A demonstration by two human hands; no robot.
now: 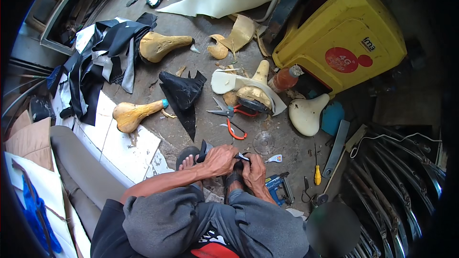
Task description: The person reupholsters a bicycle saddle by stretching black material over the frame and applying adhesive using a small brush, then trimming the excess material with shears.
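Low between my knees, my left hand (221, 160) and my right hand (254, 172) meet, both with bent, closed fingers. They pinch a piece of black sheet material (244, 156) between them; a dark flap shows beyond my left hand. What else the fingers cover is hidden. Close to my right forearm lies a blue staple gun (275, 186). Just ahead on the floor are scissors (225, 111) and orange-handled pliers (236, 130). Beyond my left hand lies a black leather-like scrap (184, 93).
Bare bicycle saddles (136, 117) lie ahead, with a white saddle (306, 117) right. A yellow plastic stool (344, 38) lies tipped beside an orange-brown bottle (284, 79). Chrome bars (382, 196) crowd the right. A yellow-handled screwdriver (317, 175) and black offcuts (91, 81) lie about.
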